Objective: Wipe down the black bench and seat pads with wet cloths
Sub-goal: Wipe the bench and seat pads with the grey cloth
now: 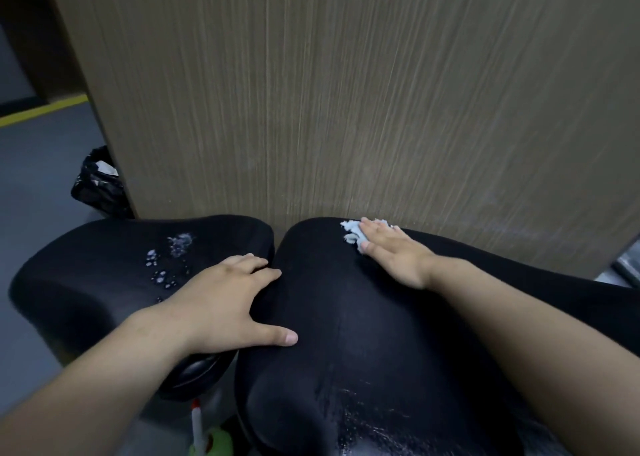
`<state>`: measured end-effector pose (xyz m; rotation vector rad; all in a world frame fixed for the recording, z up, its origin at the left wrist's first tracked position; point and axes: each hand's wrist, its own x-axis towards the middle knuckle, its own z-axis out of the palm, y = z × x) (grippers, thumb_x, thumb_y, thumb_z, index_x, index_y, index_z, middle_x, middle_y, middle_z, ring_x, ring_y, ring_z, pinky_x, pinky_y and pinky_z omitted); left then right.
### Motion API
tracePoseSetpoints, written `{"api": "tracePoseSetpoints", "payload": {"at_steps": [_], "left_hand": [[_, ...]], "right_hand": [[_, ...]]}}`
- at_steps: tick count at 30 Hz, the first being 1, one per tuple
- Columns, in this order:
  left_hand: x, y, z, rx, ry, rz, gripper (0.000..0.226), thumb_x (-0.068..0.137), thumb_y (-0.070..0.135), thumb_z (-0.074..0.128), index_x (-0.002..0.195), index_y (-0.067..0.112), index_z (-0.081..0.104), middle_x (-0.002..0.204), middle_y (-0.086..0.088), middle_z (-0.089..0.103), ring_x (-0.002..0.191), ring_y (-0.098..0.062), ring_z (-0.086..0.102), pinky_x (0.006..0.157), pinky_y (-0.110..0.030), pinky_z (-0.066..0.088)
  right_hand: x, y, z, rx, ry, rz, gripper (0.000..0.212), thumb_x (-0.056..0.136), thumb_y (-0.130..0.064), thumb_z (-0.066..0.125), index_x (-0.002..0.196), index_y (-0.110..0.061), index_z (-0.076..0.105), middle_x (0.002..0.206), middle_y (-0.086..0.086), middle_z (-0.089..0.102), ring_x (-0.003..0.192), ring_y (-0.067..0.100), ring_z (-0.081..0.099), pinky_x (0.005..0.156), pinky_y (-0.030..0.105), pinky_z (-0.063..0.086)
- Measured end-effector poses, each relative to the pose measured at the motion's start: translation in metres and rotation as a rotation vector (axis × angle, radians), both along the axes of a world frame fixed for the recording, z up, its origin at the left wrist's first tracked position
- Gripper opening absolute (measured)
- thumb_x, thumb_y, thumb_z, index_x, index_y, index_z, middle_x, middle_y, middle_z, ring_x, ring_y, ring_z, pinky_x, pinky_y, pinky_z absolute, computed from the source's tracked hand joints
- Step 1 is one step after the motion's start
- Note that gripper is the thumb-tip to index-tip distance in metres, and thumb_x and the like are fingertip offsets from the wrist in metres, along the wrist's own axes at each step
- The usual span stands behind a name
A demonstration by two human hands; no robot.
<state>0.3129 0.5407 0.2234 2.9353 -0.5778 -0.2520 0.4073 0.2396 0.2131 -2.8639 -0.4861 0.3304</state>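
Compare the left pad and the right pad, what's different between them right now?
The left pad carries beads of water and foam; the right pad shows wet smears near its front. The left hand rests bare across the gap between them, while the right hand presses a pale cloth on the right pad. Both are black.

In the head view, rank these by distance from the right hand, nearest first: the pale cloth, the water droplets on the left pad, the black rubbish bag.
From the right hand:
1. Pale cloth, under its fingers, at the pad's far edge.
2. Water droplets, on the left pad.
3. Black rubbish bag, on the floor, far left.
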Motion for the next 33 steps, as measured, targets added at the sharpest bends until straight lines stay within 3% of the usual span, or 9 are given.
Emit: {"api": "tracePoseSetpoints", "payload": {"at_steps": [8,12,16,21,24,29,33], "left_hand": [[-0.002,0.002,0.0,0.011,-0.019,-0.028,0.114,0.061,0.096,0.044,0.155,0.033,0.026,0.163,0.009,0.021,0.152,-0.011,0.008,0.119,-0.029,0.017],[-0.002,0.006,-0.002,0.007,-0.017,-0.034,0.114,0.061,0.098,0.04,0.155,0.035,0.025,0.163,0.01,0.02,0.152,-0.01,0.009,0.12,-0.031,0.018],[-0.004,0.009,-0.006,-0.005,-0.026,-0.031,0.12,0.055,0.103,0.03,0.155,0.036,0.024,0.164,0.008,0.02,0.152,-0.011,0.009,0.121,-0.032,0.018],[-0.007,0.01,-0.005,-0.007,-0.018,-0.035,0.129,0.049,0.107,0.018,0.156,0.034,0.023,0.165,0.005,0.018,0.152,-0.013,0.009,0.123,-0.034,0.015],[-0.007,0.011,-0.005,-0.011,-0.018,-0.034,0.13,0.048,0.107,0.018,0.156,0.034,0.022,0.165,0.005,0.018,0.152,-0.013,0.008,0.123,-0.033,0.014],[-0.004,0.015,-0.006,-0.03,0.005,-0.038,0.121,0.055,0.103,0.026,0.156,0.036,0.024,0.166,0.007,0.015,0.152,-0.012,0.008,0.123,-0.036,0.015],[0.0,0.023,0.001,-0.065,-0.023,-0.019,0.099,0.068,0.092,0.044,0.151,0.04,0.032,0.164,0.016,0.014,0.15,-0.016,0.022,0.119,-0.035,0.026]], "right_hand": [[-0.008,0.012,0.003,0.025,0.001,-0.039,0.061,0.104,-0.05,0.017,0.157,-0.024,0.002,0.164,-0.013,-0.005,0.147,0.001,-0.013,0.119,0.025,-0.011],[-0.061,0.022,0.006,0.004,0.006,0.119,0.064,0.102,-0.053,0.019,0.157,-0.026,-0.003,0.163,-0.014,-0.011,0.145,-0.002,-0.02,0.121,0.03,-0.01],[-0.133,0.033,0.009,0.002,0.011,0.293,0.08,0.089,-0.069,0.006,0.156,-0.028,-0.007,0.161,-0.018,-0.017,0.142,-0.006,-0.025,0.121,0.029,-0.012],[-0.195,0.046,0.012,0.12,0.094,0.336,0.057,0.106,-0.039,0.024,0.156,-0.029,-0.002,0.16,-0.021,-0.014,0.139,-0.012,-0.025,0.118,0.021,-0.015],[-0.199,0.05,0.008,0.205,0.118,0.286,0.061,0.104,-0.025,0.038,0.156,-0.03,0.006,0.161,-0.021,-0.006,0.14,-0.015,-0.02,0.116,0.016,-0.013],[-0.198,0.056,0.007,0.134,0.081,0.319,0.062,0.105,-0.03,0.036,0.157,-0.029,0.003,0.162,-0.02,-0.009,0.141,-0.012,-0.022,0.117,0.017,-0.014],[-0.191,0.063,0.006,0.026,0.037,0.382,0.061,0.105,-0.037,0.025,0.156,-0.03,-0.009,0.16,-0.02,-0.021,0.139,-0.008,-0.029,0.119,0.025,-0.015]]}}
